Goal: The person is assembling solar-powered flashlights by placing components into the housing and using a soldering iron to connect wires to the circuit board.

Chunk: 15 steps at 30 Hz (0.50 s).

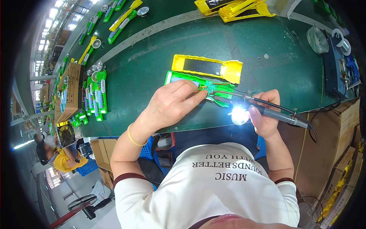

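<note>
A green lamp housing [169,78] lies on the green table, with a small circuit board [211,90] and thin wires showing in it. My left hand [173,101] reaches over the housing, thumb and fingertips pinched on a thin wire [202,87] beside the board. In my right hand [267,114] is a soldering iron [280,113], its tip pointing left at the board. A round lamp head [240,115], brightly lit, sits below the iron near my right fingers; its glare hides details. Just beyond the housing rests a yellow shell half [231,71] with a black panel.
More yellow shells [244,11] are piled at the far edge. Several green lamp assemblies [97,93] and a cardboard box [71,91] stand at left. On the right are a blue soldering station [333,65] and a solder reel [342,44]. A person in yellow [66,158] sits far left.
</note>
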Motion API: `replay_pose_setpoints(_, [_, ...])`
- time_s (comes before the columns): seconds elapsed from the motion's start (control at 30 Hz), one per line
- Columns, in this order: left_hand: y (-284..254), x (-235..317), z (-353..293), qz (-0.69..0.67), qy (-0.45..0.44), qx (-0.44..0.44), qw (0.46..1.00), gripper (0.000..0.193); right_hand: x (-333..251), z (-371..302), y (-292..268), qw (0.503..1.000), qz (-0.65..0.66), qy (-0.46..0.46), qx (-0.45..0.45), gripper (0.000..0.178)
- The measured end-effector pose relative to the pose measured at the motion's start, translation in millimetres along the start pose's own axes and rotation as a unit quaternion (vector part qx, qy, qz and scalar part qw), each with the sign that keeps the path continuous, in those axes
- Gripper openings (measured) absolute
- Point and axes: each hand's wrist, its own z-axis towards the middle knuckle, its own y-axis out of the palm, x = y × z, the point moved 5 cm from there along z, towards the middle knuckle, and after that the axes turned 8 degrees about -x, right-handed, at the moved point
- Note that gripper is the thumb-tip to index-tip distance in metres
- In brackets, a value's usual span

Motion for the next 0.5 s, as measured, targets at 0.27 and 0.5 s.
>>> replay_pose_setpoints(0.27, [-1.2, 1.7, -0.3, 0.011, -0.014, -0.015, 1.000, 0.027, -4.2, -7.1, -8.7, 0.988, 0.098, 0.022, 0.118, 0.027])
replay_pose_setpoints(0.5, [-0.8, 2.9, -0.4, 0.011, -0.010, -0.012, 1.000, 0.025, -10.4, 8.4, -14.0, 0.956, 0.216, -0.027, 0.197, 0.035])
